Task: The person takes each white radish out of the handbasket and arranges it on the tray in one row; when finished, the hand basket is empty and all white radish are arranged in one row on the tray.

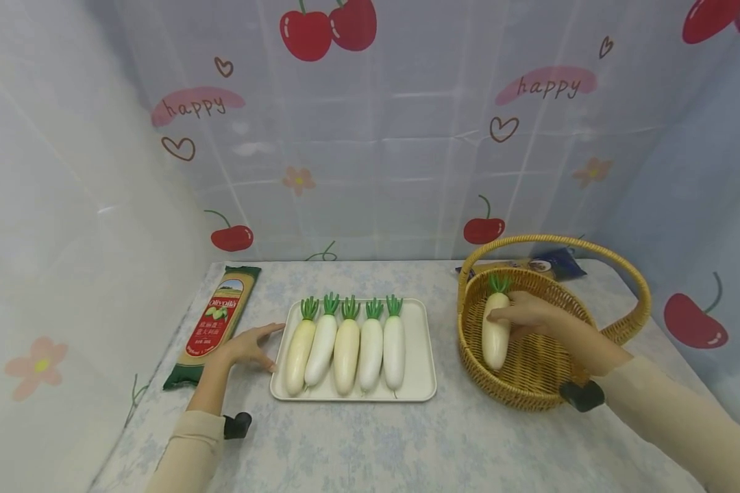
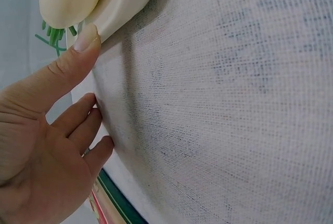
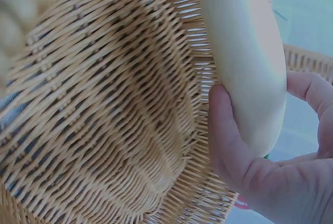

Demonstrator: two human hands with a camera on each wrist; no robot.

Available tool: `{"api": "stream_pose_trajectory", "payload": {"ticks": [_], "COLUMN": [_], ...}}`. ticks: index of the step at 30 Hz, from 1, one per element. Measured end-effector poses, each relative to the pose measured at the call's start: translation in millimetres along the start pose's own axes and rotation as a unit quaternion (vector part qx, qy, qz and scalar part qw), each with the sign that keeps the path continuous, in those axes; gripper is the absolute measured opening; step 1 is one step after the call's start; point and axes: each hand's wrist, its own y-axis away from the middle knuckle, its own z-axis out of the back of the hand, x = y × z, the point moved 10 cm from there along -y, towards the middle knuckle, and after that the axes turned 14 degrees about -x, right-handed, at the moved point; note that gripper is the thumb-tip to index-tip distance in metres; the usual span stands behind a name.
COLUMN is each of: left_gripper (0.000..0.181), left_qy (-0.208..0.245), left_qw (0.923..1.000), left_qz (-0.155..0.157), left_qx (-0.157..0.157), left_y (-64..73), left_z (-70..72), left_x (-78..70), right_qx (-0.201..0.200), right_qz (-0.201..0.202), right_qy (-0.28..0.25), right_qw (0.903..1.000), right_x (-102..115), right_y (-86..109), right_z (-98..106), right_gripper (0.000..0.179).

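Observation:
My right hand [image 1: 533, 316] pinches a white radish [image 1: 496, 335] with green stem tops, between thumb and fingers. That radish is held within the rim of a wicker basket [image 1: 512, 397], near its left side. In the right wrist view, the radish [image 3: 244, 62] appears close up beside the woven wall. Several more radishes [image 1: 346, 356] lie side by side on a white tray [image 1: 421, 356], their green tops toward the back. At the tray's left edge, my left hand [image 1: 244, 348] has its fingers spread and holds nothing. Its thumb [image 2: 67, 67] reaches the tray rim in the left wrist view.
A green-ended pasta packet [image 1: 212, 325] lies on the table left of the tray, close to my left hand. Behind the basket lies a dark blue packet [image 1: 561, 266], partly hidden. The basket's tall handle [image 1: 549, 238] arches over its opening. Printed curtains [image 1: 370, 150] enclose the table.

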Motion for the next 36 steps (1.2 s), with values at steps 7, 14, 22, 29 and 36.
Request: {"api": "stream_pose_trajectory", "payload": {"ticks": [7,14,22,29,36], "left_gripper": [0.097,0.097,0.097,0.099,0.1], "left_qy": [0.006,0.012,0.008,0.016,0.023], "left_qw": [1.0,0.9999,0.9999,0.9998,0.9997], "left_qz": [-0.001,0.003,0.009,0.011,0.003], "left_qx": [-0.001,-0.002,-0.003,-0.002,-0.002], "left_y": [-0.1,0.1,1.0,1.7,1.9], "left_z": [-0.3,0.7,-0.7,-0.9,0.0], "left_x": [0.8,0.1,1.3,0.8,-1.0], "right_qx": [-0.009,-0.024,-0.03,-0.042,-0.06], "right_qz": [0.026,0.045,0.065,0.06,0.078], "right_qy": [-0.006,-0.031,-0.058,-0.08,-0.077], "right_qw": [0.9996,0.9983,0.9957,0.994,0.9922], "right_x": [7,15,20,17,18], "right_y": [15.2,35.8,55.0,68.7,82.7], "right_z": [6,7,7,7,4], "right_gripper": [0.092,0.091,0.091,0.092,0.088]}}
